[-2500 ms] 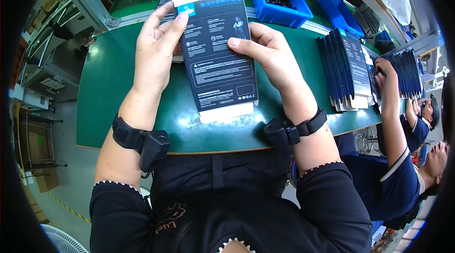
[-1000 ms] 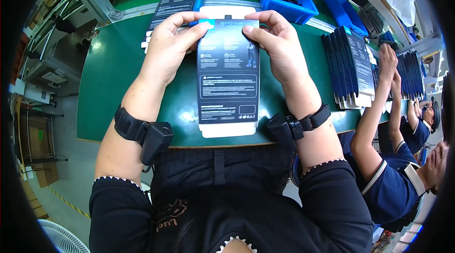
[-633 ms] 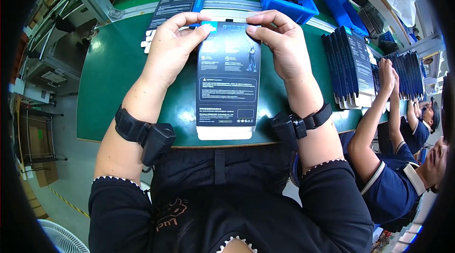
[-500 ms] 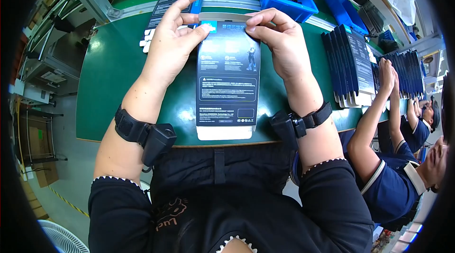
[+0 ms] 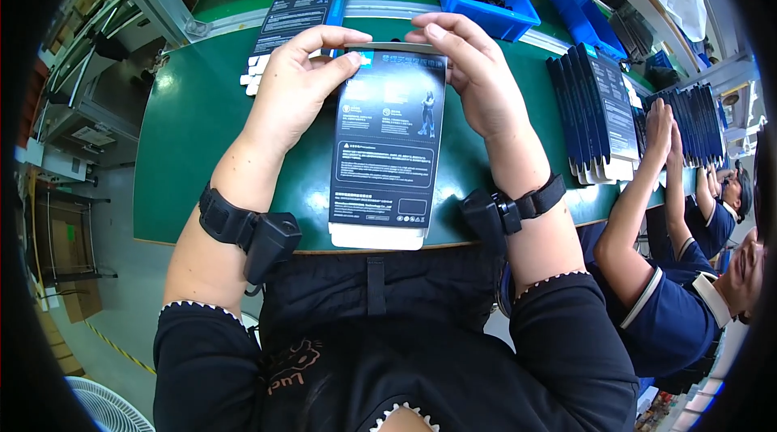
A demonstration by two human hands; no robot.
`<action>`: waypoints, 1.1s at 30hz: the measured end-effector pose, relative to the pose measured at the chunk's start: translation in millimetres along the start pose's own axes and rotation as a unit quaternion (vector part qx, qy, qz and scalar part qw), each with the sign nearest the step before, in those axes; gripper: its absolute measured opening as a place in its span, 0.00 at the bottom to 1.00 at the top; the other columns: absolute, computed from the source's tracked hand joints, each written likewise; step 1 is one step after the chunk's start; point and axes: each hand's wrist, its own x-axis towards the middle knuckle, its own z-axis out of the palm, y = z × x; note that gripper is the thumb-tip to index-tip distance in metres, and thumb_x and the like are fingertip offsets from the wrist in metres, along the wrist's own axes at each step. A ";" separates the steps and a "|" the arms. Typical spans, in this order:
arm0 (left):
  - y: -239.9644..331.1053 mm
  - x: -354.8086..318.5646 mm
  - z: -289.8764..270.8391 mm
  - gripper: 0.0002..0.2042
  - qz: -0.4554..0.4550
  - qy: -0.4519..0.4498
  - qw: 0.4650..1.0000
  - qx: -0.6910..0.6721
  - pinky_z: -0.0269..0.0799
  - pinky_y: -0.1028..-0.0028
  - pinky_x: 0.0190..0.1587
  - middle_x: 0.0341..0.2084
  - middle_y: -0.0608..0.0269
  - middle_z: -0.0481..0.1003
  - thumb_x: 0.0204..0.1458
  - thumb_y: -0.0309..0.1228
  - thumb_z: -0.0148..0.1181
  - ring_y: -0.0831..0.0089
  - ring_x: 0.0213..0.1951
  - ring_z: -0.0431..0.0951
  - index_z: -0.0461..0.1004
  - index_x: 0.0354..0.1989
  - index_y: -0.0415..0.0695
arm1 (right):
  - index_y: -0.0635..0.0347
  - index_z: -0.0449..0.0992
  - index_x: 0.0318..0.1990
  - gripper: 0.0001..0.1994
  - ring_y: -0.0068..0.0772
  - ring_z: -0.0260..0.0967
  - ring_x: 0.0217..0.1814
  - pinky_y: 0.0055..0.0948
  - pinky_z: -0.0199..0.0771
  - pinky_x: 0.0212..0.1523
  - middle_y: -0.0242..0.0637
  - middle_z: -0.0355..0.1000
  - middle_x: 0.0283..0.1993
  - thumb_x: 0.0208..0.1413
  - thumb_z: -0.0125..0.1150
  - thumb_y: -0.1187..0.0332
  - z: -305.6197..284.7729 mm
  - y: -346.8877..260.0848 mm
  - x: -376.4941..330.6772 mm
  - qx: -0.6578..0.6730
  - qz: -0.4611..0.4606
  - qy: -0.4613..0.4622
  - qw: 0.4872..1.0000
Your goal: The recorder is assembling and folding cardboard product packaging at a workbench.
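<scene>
A dark printed cardboard box (image 5: 388,141) stands out flat in front of me, its white bottom flap (image 5: 376,236) at the table's near edge. My left hand (image 5: 303,76) pinches its upper left corner, thumb on the printed face near a blue patch. At the upper right corner is my right hand (image 5: 477,60), its fingers curled at the top flap, thumb raised off the face. Some of its fingers are hidden behind the box edge. Black straps with small devices sit on both my forearms.
Similar boxes (image 5: 295,15) lie at the far left of the green table (image 5: 194,141). A blue bin (image 5: 486,19) with small black parts stands at the back, another blue bin (image 5: 587,19) beside it. Rows of upright boxes (image 5: 595,116) stand at the right, near a co-worker's hands (image 5: 662,133).
The box has come slightly nearer and tilts a little. My right thumb has moved from the box's face up to its top flap. My left fingers have drawn in from their stretched position.
</scene>
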 end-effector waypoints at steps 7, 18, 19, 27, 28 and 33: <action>-5.7 -0.3 0.5 0.09 0.004 -0.095 0.995 -0.005 0.71 0.81 0.39 0.34 0.64 0.75 0.50 0.22 0.56 0.81 0.34 0.74 0.74 0.41 0.40 | 0.65 0.75 0.36 0.16 0.18 0.66 0.32 0.19 0.64 0.33 0.33 0.72 0.33 0.54 0.56 0.58 1.2 -4.9 -4.0 0.046 0.192 -0.174 0.965; -7.9 -0.6 7.6 0.18 0.035 -0.024 0.997 0.057 0.71 0.78 0.42 0.46 0.60 0.69 0.51 0.28 0.58 0.75 0.41 0.73 0.69 0.51 0.41 | 0.70 0.73 0.39 0.13 0.21 0.70 0.30 0.20 0.69 0.33 0.38 0.73 0.32 0.51 0.58 0.68 -5.1 6.1 4.9 0.028 0.113 0.030 0.993; -8.6 0.3 5.2 0.23 0.033 -0.034 0.995 0.083 0.68 0.73 0.48 0.50 0.56 0.66 0.48 0.33 0.62 0.67 0.47 0.71 0.67 0.53 0.42 | 0.69 0.72 0.41 0.14 0.21 0.70 0.31 0.19 0.69 0.34 0.37 0.73 0.33 0.52 0.59 0.67 -7.5 7.5 7.2 0.031 0.100 0.048 0.993; 2.6 -18.2 23.0 0.44 0.131 -0.085 0.872 0.465 0.53 0.59 0.60 0.59 0.49 0.53 0.29 0.43 0.71 0.49 0.60 0.55 0.58 0.61 0.54 | 0.69 0.71 0.42 0.14 0.20 0.69 0.33 0.17 0.68 0.36 0.36 0.72 0.34 0.53 0.58 0.67 -6.8 6.3 5.2 0.004 0.033 0.105 0.994; 2.5 -18.7 25.0 0.44 0.133 -0.086 0.871 0.464 0.53 0.59 0.60 0.59 0.49 0.53 0.29 0.43 0.71 0.49 0.60 0.55 0.58 0.61 0.54 | 0.69 0.71 0.42 0.14 0.20 0.69 0.33 0.17 0.68 0.36 0.36 0.72 0.34 0.53 0.58 0.67 -7.2 5.6 5.2 0.004 0.032 0.106 0.994; 8.6 -19.3 23.7 0.38 0.166 -0.057 0.862 0.475 0.56 0.59 0.58 0.56 0.50 0.57 0.29 0.38 0.68 0.50 0.56 0.59 0.63 0.56 0.53 | 0.68 0.72 0.40 0.12 0.21 0.69 0.32 0.21 0.69 0.34 0.35 0.72 0.32 0.55 0.55 0.68 -11.6 10.4 10.0 0.120 0.057 0.091 0.987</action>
